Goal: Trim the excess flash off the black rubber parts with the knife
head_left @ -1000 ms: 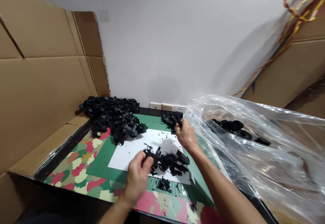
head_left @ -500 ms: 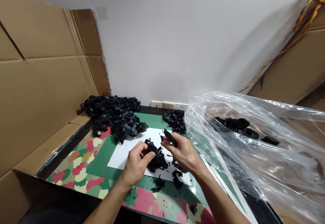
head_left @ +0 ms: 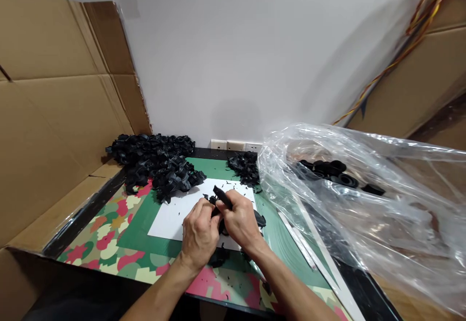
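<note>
My left hand (head_left: 199, 233) and my right hand (head_left: 238, 222) meet over a white sheet (head_left: 171, 216) on the table. Both are closed. The right hand grips a slim black tool (head_left: 222, 196) that points up and left. The left hand pinches a small black rubber part (head_left: 211, 199) against that tool. More loose black parts (head_left: 259, 220) lie under and beside my hands, partly hidden by them.
A big heap of black rubber parts (head_left: 156, 158) sits at the back left, a smaller heap (head_left: 244, 166) by the wall sockets. A clear plastic bag (head_left: 349, 204) with black round parts fills the right. Cardboard walls (head_left: 54, 117) stand left and right. A flowered mat (head_left: 105, 233) covers the table.
My right hand came back from the small far heap with the black tool and joined my left hand. Both hands now work close together on one part.
</note>
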Demonstrator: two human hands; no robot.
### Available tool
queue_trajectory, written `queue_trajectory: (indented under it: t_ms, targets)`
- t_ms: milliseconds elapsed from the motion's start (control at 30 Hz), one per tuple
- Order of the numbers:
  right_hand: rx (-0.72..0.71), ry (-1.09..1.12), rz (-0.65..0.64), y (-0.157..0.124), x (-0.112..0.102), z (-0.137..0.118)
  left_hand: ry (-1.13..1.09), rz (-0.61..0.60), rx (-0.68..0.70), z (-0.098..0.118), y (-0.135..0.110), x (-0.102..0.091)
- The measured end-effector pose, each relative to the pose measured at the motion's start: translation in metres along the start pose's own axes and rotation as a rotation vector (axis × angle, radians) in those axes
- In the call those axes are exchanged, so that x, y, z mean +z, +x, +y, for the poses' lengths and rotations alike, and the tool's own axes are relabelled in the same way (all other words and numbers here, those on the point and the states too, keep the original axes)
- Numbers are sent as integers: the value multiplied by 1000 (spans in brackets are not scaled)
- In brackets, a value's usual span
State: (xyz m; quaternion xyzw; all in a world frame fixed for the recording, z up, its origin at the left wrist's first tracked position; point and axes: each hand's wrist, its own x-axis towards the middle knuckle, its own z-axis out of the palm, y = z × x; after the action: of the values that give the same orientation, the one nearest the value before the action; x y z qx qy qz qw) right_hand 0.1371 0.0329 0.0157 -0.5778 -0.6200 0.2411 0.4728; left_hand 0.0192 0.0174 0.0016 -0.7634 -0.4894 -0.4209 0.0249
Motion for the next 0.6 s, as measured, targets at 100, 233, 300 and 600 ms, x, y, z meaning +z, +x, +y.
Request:
queue_trajectory:
  t_ms: [100, 233, 300, 600]
  targets:
    - [96, -15, 7, 5, 10, 0, 73, 24, 41, -5, 6, 0]
    - [121, -37, 19, 17, 21, -2, 49, 57, 54, -6, 10, -4]
    - [146, -47, 43, 30, 19, -1, -40, 71, 66, 0, 7, -8]
    - [181, -96, 49, 72, -33, 17, -756, -18, -576, -9, 10, -17]
